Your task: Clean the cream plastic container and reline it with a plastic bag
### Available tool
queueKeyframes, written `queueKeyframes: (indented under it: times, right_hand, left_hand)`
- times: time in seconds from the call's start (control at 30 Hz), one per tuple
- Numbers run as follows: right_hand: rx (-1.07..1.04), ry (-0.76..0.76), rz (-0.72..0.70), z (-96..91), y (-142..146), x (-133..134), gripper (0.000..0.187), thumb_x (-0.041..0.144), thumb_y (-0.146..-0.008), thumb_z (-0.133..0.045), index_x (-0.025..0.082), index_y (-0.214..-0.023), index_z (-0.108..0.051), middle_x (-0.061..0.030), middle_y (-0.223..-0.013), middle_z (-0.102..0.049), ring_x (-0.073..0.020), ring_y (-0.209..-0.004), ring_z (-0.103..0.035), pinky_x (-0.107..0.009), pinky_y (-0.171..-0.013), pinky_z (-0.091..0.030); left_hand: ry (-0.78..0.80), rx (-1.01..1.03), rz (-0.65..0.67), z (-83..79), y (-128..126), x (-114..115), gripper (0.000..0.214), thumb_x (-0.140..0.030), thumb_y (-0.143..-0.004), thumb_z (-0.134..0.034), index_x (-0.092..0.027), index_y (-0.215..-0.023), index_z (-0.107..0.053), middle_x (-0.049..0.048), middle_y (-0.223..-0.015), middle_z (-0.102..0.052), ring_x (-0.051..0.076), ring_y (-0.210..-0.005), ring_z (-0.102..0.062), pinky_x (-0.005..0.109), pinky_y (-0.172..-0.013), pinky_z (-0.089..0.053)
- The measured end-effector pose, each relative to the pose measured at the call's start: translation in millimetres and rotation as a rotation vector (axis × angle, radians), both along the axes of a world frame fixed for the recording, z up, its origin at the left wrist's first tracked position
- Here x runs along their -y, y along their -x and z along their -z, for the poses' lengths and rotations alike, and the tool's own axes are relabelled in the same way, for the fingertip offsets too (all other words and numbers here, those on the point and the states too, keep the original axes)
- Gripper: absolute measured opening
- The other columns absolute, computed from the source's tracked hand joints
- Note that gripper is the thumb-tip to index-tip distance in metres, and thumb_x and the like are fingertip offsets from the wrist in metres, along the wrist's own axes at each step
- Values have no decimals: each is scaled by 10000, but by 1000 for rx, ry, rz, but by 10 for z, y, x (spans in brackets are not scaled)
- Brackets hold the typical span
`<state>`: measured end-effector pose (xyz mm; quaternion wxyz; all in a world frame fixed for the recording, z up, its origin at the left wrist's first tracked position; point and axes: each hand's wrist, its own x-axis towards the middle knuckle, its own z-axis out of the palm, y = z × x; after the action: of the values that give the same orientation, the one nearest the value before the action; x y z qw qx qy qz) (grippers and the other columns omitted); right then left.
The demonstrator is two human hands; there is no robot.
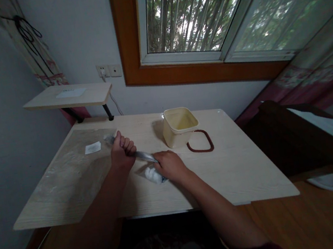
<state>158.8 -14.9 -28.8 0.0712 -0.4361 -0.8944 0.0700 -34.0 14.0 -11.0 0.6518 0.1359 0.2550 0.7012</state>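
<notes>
A clear plastic bag (145, 156) is stretched in a twisted strand between my two hands. My left hand (123, 150) is closed in a fist round its upper end, and a crumpled tip pokes out beyond the fist. My right hand (170, 165) grips the strand lower down, its fingers partly hidden. Below the right hand, white contents (153, 175) bulge in the bag near the tabletop; what they are I cannot make out. Just behind the right hand stands a cream square tub (175, 138), open at the top. A reddish-brown square ring (202, 151) lies beside it.
The pale wooden table (240, 171) carries a clear plastic sheet (67, 174) at left, with a white paper slip (92, 148) on it. A small raised shelf (95, 94) stands at the back left. Behind are a wall socket (109, 70) and a window.
</notes>
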Motion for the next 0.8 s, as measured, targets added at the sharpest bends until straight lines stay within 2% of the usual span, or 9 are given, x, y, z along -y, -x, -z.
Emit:
queueKeyframes:
  times: [0.3, 0.5, 0.6, 0.67, 0.73, 0.8]
  right_hand:
    - [167, -8, -99, 15, -27, -97, 203, 249, -931, -500, 186, -1005, -678, -84, -1008, -753, -236, -921, -690, -332, -823, -437]
    - [202, 3, -113, 68, 5, -153, 215, 236, -925, -499, 183, -994, -695, -88, -1002, -758, -239, -919, -698, -339, -826, -438]
    - [206, -22, -122, 87, 35, -158, 216, 237, -920, -509, 178, -992, -704, -98, -989, -758, -250, -902, -700, -348, -809, -442]
    - [206, -28, -126, 89, 56, -158, 216, 232, -920, -515, 177, -997, -709, -103, -993, -757, -254, -899, -700, -352, -801, -444]
    - [208, -21, -122, 84, 75, -154, 216, 234, -924, -520, 178, -1006, -712, -107, -1001, -756, -255, -908, -698, -354, -806, -445]
    - [205, -11, -118, 79, 89, -147, 221, 234, -930, -521, 179, -1025, -713, -111, -1015, -754, -254, -932, -694, -357, -827, -442]
  left_hand:
    - [96, 3, -42, 259, 200, -102, 542, -391, -1007, -488, -193, -573, -231, -81, -448, -170, 61, -352, -135, 243, -366, -55]
    - [137, -158, -208, 296, 293, -179, 492, -362, -977, -517, -202, -584, -269, -98, -457, -181, 59, -350, -125, 226, -358, -89]
    - [105, -419, -340, 319, 332, -173, 432, -356, -902, -607, -202, -601, -338, -96, -490, -262, 56, -375, -184, 208, -375, -139]
    - [62, -734, -454, 318, 365, -147, 376, -350, -860, -650, -198, -617, -406, -76, -532, -341, 70, -432, -292, 194, -422, -242]
    - [-11, -1113, -579, 287, 400, -108, 293, -329, -836, -668, -197, -646, -489, -34, -616, -454, 112, -578, -454, 217, -572, -404]
    - [-130, -1479, -679, 232, 419, -57, 174, -300, -821, -673, -201, -710, -582, 27, -768, -573, 184, -815, -560, 324, -831, -481]
